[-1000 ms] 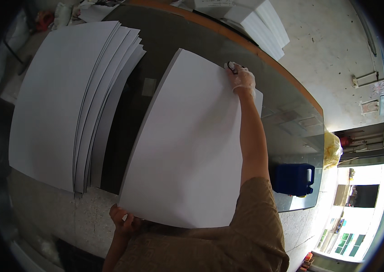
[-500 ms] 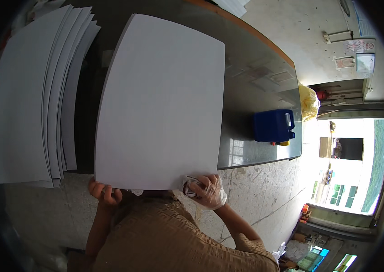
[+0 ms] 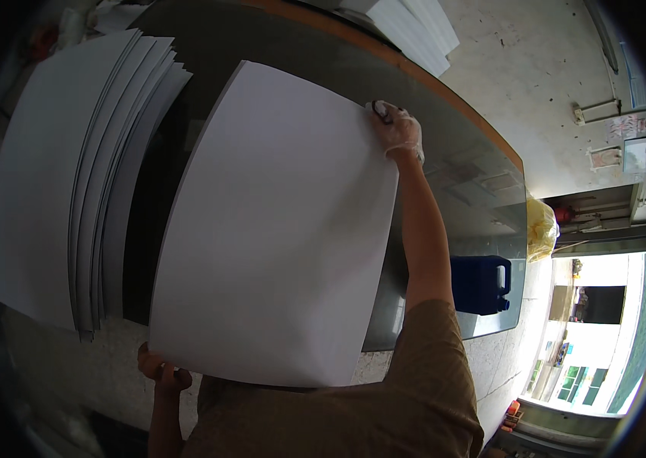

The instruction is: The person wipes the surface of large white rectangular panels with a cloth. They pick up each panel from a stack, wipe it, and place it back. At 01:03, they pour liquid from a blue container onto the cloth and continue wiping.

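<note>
A large white board, with a visible thickness along its left edge, lies on the dark, glossy table and reaches past its near edge. My left hand is at the board's near left corner, fingers curled against it. Stretched out to the far right corner, my right hand wears a thin clear plastic glove. It is closed around a small black-and-white wad that I cannot make out, pressed near the board's edge. To the left stands a fanned pile of white boards.
A dark blue jug stands at the table's right end. Beyond it hangs a yellow plastic bag. White panels lie past the table's far edge, and a bright doorway opens at the right.
My right hand has moved from the board's near right corner out to its far right corner, with the wad still in it. My left hand stays at the near left corner.
</note>
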`<state>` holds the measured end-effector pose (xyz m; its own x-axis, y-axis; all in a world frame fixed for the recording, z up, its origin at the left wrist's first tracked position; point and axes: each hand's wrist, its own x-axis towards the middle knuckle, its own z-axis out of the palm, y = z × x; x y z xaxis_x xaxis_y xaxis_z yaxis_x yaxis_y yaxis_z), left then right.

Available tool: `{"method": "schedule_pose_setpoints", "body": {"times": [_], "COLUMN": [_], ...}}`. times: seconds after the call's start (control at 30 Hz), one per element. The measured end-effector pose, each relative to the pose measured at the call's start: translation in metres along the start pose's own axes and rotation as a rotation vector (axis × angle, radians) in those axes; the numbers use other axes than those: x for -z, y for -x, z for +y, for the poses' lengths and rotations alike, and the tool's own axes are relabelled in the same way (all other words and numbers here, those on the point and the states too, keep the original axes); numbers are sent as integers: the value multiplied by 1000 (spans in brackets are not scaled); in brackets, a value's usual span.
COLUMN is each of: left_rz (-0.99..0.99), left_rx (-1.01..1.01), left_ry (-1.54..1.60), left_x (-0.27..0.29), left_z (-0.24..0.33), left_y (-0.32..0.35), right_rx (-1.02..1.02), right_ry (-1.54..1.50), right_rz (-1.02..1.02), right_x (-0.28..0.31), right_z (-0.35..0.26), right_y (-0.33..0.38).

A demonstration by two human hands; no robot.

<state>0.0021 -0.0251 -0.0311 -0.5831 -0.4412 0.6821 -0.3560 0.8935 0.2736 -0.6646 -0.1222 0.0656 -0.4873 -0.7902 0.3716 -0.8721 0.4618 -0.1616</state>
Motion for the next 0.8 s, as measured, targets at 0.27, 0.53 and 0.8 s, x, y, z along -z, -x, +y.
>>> {"method": "schedule_pose_setpoints", "body": {"times": [0.27, 0.53, 0.8], "left_rz": [-59, -92, -164], "left_rx": [84, 32, 118], "left_ry": [-82, 12, 144], "left_x": [11, 19, 36], "left_z": [8, -4, 9], "left_y": [0, -4, -24], "right_rx": [64, 161, 73], "right_ry": [103, -44, -383], "right_rz": [1, -132, -390], "right_x": [-3, 48, 195], "right_z": [-35, -103, -159], "right_y": [4, 161, 458]}}
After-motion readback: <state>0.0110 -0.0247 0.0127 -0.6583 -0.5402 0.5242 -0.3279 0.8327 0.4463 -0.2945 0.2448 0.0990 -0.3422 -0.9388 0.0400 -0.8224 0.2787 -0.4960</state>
